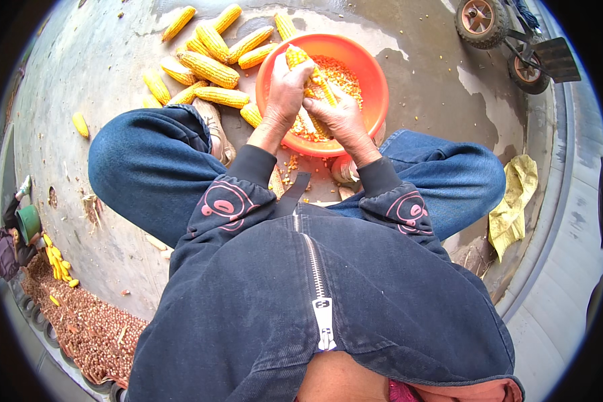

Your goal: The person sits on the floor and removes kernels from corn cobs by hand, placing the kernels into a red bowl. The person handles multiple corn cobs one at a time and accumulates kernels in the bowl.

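Observation:
My left hand (285, 90) grips the upper part of a yellow corn cob (317, 80) above a red plastic basin (377, 108). The fingers and thumb of my right hand (337, 116) close on the lower part of the same cob. Loose corn kernels (342, 74) cover the basin's bottom. Beneath my hands, a partly stripped cob (307, 119) lies in the basin; its full shape is hidden. Several whole corn cobs (209, 69) are heaped on the concrete floor to the left of the basin.
Stray kernels (292, 163) lie between my feet. A yellow woven sack (513, 201) rests right of my knee. At the upper right stands a wheeled implement (482, 22). At the far left, another person (10, 246) is beside a green bucket (28, 223) and a large cob pile (85, 326).

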Demonstrator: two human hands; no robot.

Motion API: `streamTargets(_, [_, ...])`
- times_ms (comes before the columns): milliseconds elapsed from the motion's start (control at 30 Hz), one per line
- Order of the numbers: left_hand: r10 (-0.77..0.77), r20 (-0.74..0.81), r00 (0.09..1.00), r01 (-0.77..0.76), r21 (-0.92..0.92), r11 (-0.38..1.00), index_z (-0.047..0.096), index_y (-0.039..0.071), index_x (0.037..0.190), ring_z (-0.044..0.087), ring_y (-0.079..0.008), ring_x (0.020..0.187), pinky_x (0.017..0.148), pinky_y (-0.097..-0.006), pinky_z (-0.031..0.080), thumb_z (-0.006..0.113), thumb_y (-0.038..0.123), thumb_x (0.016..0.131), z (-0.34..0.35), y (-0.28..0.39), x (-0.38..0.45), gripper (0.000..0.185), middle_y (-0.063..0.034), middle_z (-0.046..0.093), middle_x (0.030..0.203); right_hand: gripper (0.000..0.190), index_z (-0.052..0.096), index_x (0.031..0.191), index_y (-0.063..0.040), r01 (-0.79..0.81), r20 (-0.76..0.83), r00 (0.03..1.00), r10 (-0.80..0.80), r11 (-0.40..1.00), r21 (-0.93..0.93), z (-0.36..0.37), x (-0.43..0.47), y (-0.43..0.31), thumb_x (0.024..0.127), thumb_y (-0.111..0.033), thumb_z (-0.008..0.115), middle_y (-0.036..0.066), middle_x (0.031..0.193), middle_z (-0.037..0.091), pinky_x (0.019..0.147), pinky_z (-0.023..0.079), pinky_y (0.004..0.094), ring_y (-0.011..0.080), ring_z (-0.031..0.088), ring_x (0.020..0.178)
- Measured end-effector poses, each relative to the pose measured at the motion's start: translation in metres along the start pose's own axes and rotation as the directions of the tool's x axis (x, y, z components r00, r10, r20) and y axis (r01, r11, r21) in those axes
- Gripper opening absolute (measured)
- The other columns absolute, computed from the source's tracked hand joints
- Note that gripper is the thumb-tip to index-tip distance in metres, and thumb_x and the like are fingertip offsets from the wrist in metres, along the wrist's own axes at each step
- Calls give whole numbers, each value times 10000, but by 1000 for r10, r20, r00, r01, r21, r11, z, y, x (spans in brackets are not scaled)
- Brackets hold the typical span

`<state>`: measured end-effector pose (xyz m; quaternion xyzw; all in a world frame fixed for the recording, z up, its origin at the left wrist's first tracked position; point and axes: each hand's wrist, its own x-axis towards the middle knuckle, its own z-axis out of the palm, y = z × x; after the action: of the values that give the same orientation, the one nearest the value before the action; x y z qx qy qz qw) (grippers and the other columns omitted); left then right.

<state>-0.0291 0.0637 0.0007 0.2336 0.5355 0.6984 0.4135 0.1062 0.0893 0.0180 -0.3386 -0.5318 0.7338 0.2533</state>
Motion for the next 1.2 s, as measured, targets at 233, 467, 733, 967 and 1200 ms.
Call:
streamTargets(233, [-137, 20, 990, 134, -387, 912, 545, 55, 1026, 668, -196, 744, 709, -354, 580, 582, 189, 962, 5, 13, -4, 153, -86, 649, 845, 610, 513, 1343, 12, -2, -7, 1000, 2, 1000, -14, 2, 0, 5, 812, -128, 778, 97, 1197, 641, 911, 493, 271, 135, 609, 1060])
streamTargets(467, [-97, -75, 993, 62, -373, 926, 576, 29, 1031, 656, -171, 711, 640, -303, 564, 645, 132, 916, 9, 11, -6, 169, -72, 630, 813, 631, 504, 1350, 28, -7, 4, 1000, 7, 1000, 23, 4, -1, 10, 815, -162, 778, 97, 1224, 628, 923, 483, 263, 137, 599, 1085])
streamTargets(733, [-195, 114, 974, 224, -583, 781, 581, 20, 1016, 667, -233, 762, 718, -374, 583, 598, 156, 938, -3, 15, -4, 157, -111, 647, 861, 345, 597, 1182, 0, -376, 248, 919, 305, 868, 324, -14, -4, -8, 880, -137, 689, 42, 1013, 651, 752, 523, 258, 113, 635, 885])
streamTargets(967, [-200, 28, 979, 189, -477, 858, 577, 31, 998, 650, -201, 692, 649, -344, 580, 600, 128, 926, -3, 8, -4, 124, -86, 637, 811, 304, 616, 1150, -4, -349, 238, 928, 286, 890, 294, -6, -8, -6, 894, -157, 676, 42, 1004, 649, 738, 514, 250, 106, 627, 887])
streamTargets(1200, [-140, 8, 990, 136, -300, 944, 588, 27, 1010, 649, -201, 702, 650, -329, 569, 607, 133, 922, -5, 3, -5, 139, -88, 631, 813, 318, 609, 1163, -2, -329, 219, 936, 276, 908, 260, -4, -10, -5, 894, -159, 675, 47, 1030, 646, 753, 519, 253, 107, 624, 901])
